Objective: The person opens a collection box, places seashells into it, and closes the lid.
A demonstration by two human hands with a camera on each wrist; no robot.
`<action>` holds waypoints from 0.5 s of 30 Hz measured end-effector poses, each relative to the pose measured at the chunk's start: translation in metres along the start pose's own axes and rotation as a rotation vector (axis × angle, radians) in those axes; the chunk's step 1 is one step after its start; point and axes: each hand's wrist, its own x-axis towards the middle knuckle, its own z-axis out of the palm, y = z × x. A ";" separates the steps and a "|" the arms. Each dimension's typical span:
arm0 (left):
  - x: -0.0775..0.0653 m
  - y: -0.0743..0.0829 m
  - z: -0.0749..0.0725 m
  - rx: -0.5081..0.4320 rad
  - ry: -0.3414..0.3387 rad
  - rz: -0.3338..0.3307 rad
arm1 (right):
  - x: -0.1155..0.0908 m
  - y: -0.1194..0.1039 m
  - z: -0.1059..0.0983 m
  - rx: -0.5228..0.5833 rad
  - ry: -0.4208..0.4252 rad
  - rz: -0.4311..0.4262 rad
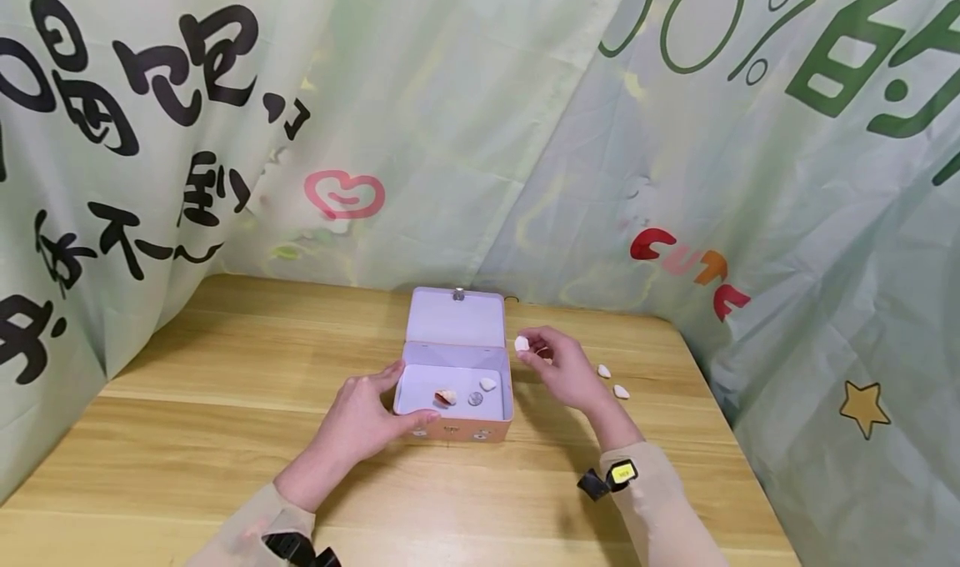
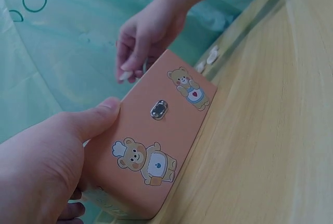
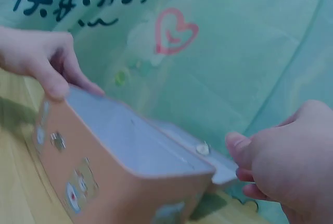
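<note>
An orange tin box (image 1: pixel 471 430) with a pale lilac inside stands with its lid (image 1: pixel 456 318) raised. My left hand (image 1: pixel 363 415) grips its left front corner, thumb on the front wall. Inside lie a brown-and-white spiral shell (image 1: pixel 445 397), a grey round piece (image 1: pixel 476 398) and a white shell (image 1: pixel 487 383). Just right of the box, my right hand (image 1: pixel 562 368) pinches another white shell (image 1: pixel 522 344) between thumb and fingers, above table height. The left wrist view shows bear pictures and a metal clasp (image 2: pixel 159 110) on the front wall.
Two small white shells (image 1: pixel 621 392) lie on the wooden table (image 1: pixel 225 450), right of my right hand. A printed curtain (image 1: pixel 450 133) hangs close behind the table and along both sides. The table's right edge runs past my right forearm.
</note>
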 end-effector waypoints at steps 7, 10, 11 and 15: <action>0.000 -0.001 0.001 -0.008 0.012 0.005 | 0.004 -0.022 0.011 0.105 -0.022 -0.045; 0.000 -0.001 0.001 -0.017 0.013 0.002 | 0.005 -0.027 0.018 0.124 -0.045 -0.047; -0.001 -0.001 0.001 -0.021 0.012 -0.001 | 0.005 -0.027 0.020 0.124 -0.050 -0.049; -0.002 -0.001 0.001 -0.028 0.007 -0.010 | 0.006 -0.031 0.027 0.121 -0.069 -0.054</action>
